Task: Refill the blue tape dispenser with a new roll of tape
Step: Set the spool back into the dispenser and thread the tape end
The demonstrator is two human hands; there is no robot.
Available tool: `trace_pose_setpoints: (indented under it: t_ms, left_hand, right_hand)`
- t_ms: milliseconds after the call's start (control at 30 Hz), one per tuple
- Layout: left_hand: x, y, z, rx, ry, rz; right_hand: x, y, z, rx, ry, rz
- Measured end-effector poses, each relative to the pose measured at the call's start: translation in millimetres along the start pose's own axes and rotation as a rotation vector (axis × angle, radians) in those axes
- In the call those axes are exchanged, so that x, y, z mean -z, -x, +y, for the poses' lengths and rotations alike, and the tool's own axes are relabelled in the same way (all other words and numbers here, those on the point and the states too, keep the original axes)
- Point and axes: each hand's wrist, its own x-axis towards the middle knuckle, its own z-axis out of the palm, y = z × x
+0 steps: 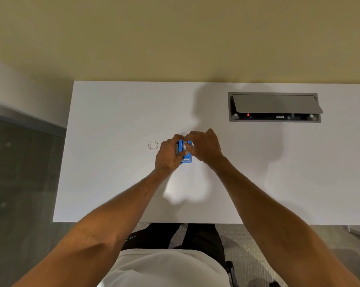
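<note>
One head-worn wide-angle view looks steeply down from above onto the white table [117, 183], fairly close.

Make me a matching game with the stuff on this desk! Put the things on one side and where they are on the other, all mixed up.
Things:
1. tape dispenser
2. clear ring
3. cable box
4. left hand

Places or states:
A. sunk into the desk, far right, lid open
B. lying flat on the desk, just left of the hands
C. blue, held between both hands
D. gripping the dispenser's left side

Pairs: 1-C, 2-B, 3-A, 4-D
</note>
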Motion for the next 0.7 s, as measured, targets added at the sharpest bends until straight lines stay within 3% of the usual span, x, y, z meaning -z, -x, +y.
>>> trace_pose_setpoints:
  t_ms: [433,700]
  left_hand:
    - [-5.2,0.9,-9.8,-0.043,-0.047,0.04]
    - [-1.0,-1.7,-9.6,-0.003,-0.055,-0.026]
  right_hand:
    - [-3.7,6.5,1.3,0.021,0.022,0.0]
    - [-3.1,7.2,1.1,0.026,0.021,0.02]
